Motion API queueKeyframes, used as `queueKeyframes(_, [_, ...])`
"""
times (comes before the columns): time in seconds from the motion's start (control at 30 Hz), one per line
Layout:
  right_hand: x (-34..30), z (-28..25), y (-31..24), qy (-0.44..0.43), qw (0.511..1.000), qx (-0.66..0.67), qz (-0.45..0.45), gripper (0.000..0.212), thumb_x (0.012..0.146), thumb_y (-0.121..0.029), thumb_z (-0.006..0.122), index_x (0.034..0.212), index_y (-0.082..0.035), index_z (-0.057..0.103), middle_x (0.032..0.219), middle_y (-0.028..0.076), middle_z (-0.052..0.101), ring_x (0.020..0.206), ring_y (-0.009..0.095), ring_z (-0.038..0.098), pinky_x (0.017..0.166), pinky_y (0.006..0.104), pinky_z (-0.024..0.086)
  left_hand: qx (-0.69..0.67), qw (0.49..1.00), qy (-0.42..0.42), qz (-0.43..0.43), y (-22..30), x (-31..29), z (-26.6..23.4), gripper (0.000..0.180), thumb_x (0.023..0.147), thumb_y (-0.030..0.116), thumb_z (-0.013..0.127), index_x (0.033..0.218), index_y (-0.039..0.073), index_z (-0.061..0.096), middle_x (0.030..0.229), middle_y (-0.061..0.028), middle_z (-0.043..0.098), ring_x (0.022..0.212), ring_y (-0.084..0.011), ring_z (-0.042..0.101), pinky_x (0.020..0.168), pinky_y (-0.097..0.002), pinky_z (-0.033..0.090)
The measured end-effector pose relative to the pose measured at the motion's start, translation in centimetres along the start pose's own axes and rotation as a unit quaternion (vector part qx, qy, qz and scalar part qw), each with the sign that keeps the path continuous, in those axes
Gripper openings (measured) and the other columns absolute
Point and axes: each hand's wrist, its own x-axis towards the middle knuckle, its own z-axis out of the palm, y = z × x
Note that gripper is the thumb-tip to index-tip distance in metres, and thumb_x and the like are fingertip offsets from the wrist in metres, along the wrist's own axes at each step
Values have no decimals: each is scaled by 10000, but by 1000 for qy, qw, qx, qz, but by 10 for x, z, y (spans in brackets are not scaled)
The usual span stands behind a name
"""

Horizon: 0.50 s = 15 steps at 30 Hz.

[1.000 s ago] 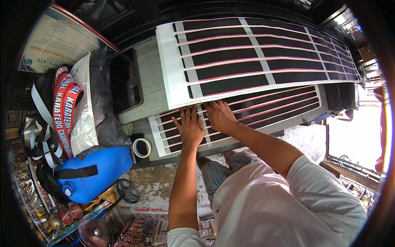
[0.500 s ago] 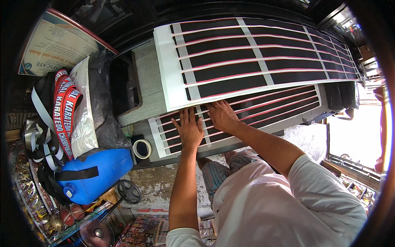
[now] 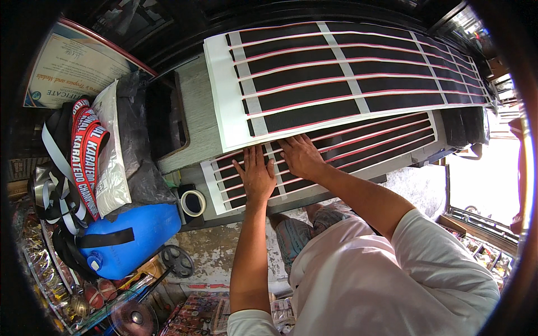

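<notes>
My left hand lies flat, fingers spread, on the left part of a lower printed sheet. That sheet is black with white and pinkish-red stripes running lengthwise and a white margin. Close by on the right, my right hand also rests flat on it, fingers stretched away from me. Neither hand grips anything. Fingertips of both hands reach the near edge of an upper printed sheet with the same striped black pattern and grey cross bands. The upper sheet overlaps the far side of the lower one and hides it there.
A roll of tape sits at the table's near left corner. Farther left are a blue plastic container, a white plastic bag, red printed ribbons and a framed certificate. A fan stands low at the left.
The view has shifted very slightly. Both hands stay flat at the same spot on the lower sheet.
</notes>
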Motion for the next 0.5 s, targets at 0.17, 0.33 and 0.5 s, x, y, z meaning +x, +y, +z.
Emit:
queueKeyframes(0.17, [-1,4,4,4,1000,-23,-10,539,1048,-219,616,1532,13,565,1547,231,552,1487,414,473,1272,537,346,8,1000,-9,-1,1,1,-3,649,1160,447,429,1693,80,379,1802,-122,276,1680,-335,215,1283,-784,105])
queueKeyframes(0.33, [1,3,8,-43,998,-42,-4,582,1077,-250,582,1592,6,489,1592,197,513,1528,357,451,1323,542,285,0,1000,-12,-3,1,1,-6,643,1149,405,482,1690,71,381,1795,-128,293,1677,-336,224,1293,-766,114])
queueKeyframes(0.5, [1,-3,6,-65,997,-26,6,580,1081,-250,579,1599,-7,487,1602,188,516,1529,350,451,1324,541,280,-15,1000,6,9,4,0,-5,643,1148,388,474,1692,59,373,1790,-141,301,1676,-343,227,1296,-759,105])
